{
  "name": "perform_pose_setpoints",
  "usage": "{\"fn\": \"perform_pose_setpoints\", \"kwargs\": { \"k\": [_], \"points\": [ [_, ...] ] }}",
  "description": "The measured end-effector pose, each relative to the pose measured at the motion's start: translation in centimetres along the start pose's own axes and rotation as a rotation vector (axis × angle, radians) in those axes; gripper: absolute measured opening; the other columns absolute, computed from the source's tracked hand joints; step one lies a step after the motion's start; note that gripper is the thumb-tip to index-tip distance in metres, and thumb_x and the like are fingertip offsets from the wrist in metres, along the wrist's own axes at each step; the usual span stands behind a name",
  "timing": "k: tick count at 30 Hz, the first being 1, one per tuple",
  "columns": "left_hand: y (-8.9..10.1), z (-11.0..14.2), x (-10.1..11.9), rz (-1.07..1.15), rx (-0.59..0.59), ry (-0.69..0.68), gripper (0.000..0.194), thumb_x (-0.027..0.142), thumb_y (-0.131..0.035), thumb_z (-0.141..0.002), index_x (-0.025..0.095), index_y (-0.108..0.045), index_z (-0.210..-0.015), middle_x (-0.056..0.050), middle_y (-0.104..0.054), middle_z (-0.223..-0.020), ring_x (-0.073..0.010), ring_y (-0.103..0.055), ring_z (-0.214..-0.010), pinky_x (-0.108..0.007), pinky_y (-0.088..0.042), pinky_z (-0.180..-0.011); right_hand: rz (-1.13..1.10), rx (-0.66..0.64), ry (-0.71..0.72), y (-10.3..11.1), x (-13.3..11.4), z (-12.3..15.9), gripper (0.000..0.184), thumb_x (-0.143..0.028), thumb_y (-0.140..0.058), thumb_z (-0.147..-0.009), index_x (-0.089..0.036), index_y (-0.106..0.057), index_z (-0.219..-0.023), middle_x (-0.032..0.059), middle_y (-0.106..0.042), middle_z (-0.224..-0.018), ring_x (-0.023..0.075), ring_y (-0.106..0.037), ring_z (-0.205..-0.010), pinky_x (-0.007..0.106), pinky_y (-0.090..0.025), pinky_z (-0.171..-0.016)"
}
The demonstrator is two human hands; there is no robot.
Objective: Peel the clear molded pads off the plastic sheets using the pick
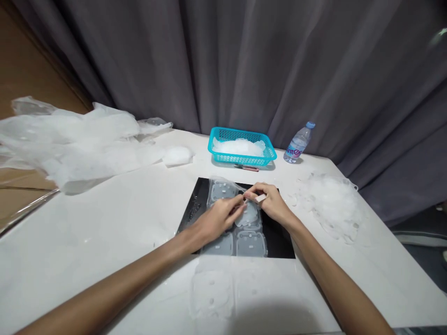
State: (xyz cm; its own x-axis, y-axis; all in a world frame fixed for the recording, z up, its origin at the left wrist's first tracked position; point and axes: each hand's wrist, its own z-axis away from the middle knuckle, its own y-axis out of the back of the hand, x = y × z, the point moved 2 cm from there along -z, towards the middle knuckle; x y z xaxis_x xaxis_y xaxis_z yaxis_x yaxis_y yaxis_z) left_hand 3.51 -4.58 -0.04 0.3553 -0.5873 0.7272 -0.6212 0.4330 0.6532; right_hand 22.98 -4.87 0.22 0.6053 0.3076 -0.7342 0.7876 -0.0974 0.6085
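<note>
A translucent moulded sheet (250, 243) with rows of rounded-square shapes lies over a black board (277, 239) and runs past its near edge onto the table. My left hand (220, 215) rests over the sheet, thumb and fingers pinching its material near the board's middle. Close by on the right, my right hand (270, 201) is closed, its fingertips meeting those of the left at the sheet. A small flat white piece (260, 198) pokes out between the right fingers. The exact spot the fingertips grip is partly hidden.
Behind the board are a turquoise basket (240, 161) of white translucent pieces and pink-handled snips (247, 168). A water bottle (298, 144) stands back right. A translucent heap (331, 202) lies right; a large plastic-wrapped pile (84, 144) lies left. Grey curtain (237, 60) hangs behind.
</note>
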Motion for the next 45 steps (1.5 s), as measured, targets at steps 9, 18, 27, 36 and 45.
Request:
{"fn": "perform_pose_setpoints", "kwargs": {
  "k": [9, 18, 27, 36, 45],
  "points": [
    [1.5, 1.6, 2.0, 0.032, 0.046, 0.009, 0.028, 0.04, -0.041, -0.111, 0.021, -0.06, -0.102, -0.002, -0.067, -0.085, -0.017, -0.061, -0.071, -0.029, -0.047, -0.068, 0.143, 0.273, -0.083, 1.6, 2.1, -1.2, 0.031, -0.046, -0.055, -0.101, -0.022, -0.073, -0.094, 0.0098, -0.072, -0.1, 0.0286, -0.064, -0.099, 0.042, -0.048, -0.091],
    [2.8, 0.4, 0.7, 0.567, 0.037, 0.176, 0.03, 0.047, -0.064, -0.1, 0.018, -0.064, -0.095, 0.001, -0.063, -0.081, -0.0124, -0.057, -0.07, -0.022, -0.042, -0.063, -0.226, -0.075, -0.037, 2.8, -2.1, 2.7, 0.034, -0.055, -0.07, -0.094, -0.023, -0.079, -0.098, 0.0035, -0.069, -0.085, 0.0175, -0.058, -0.071, 0.031, -0.048, -0.067],
    [2.7, -0.1, 0.9, 0.852, 0.024, 0.249, 0.035, 0.05, -0.074, -0.092, 0.016, -0.065, -0.091, 0.001, -0.067, -0.078, -0.0143, -0.065, -0.071, -0.027, -0.057, -0.071, -0.531, -0.039, -0.157, 1.8, -2.2, 2.7, 0.032, -0.053, -0.081, -0.082, -0.022, -0.079, -0.09, 0.0021, -0.073, -0.079, 0.0162, -0.061, -0.067, 0.029, -0.048, -0.062],
    [1.8, 0.2, -0.3, 1.022, 0.003, 0.351, 0.038, 0.048, -0.081, -0.088, 0.015, -0.07, -0.102, -0.006, -0.078, -0.09, -0.0209, -0.076, -0.085, -0.036, -0.062, -0.086, -0.485, 0.061, -0.182, 0.9, -1.1, 3.2, 0.027, -0.048, -0.081, -0.085, -0.022, -0.08, -0.089, 0.0041, -0.076, -0.08, 0.0173, -0.063, -0.069, 0.028, -0.049, -0.061],
    [1.7, 0.1, -1.1, 0.935, -0.033, 0.365, 0.043, 0.046, -0.081, -0.088, 0.013, -0.074, -0.114, -0.014, -0.082, -0.107, -0.0247, -0.079, -0.096, -0.033, -0.06, -0.087, -0.482, 0.037, -0.173, 0.7, -0.7, 2.9, 0.032, -0.052, -0.08, -0.084, -0.02, -0.078, -0.087, 0.0042, -0.077, -0.082, 0.0191, -0.068, -0.072, 0.03, -0.053, -0.066]
  ]
}}
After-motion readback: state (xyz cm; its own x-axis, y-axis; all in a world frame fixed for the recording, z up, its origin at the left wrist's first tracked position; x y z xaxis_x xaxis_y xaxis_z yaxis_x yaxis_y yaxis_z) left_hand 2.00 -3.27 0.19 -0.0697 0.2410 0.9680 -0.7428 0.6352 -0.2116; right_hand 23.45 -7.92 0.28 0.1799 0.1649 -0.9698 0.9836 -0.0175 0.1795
